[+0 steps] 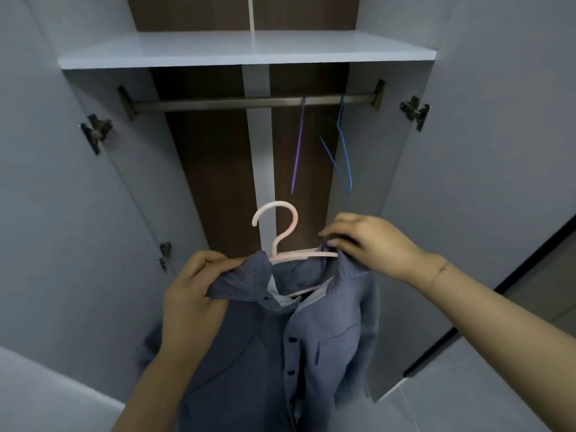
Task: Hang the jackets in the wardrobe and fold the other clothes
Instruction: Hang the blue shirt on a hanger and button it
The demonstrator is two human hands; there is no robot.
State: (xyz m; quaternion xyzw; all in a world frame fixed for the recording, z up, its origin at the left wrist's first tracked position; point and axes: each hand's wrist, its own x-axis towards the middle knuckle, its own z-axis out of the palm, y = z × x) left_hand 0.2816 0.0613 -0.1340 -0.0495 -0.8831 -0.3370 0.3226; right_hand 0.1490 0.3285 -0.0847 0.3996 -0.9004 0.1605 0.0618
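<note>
A blue-grey jacket (280,338) hangs on a pink hanger (282,241), held up in front of the open wardrobe (93,182), below its metal rail (218,103). The left hand (194,291) grips the collar's left side, fingers curled round the cloth. The right hand (371,241) pinches the collar's right end, just by the hanger's arm. A purple hanger (298,148) and a blue hanger (343,145) hang toward the rail's right end, beneath the shelf (243,51).
</note>
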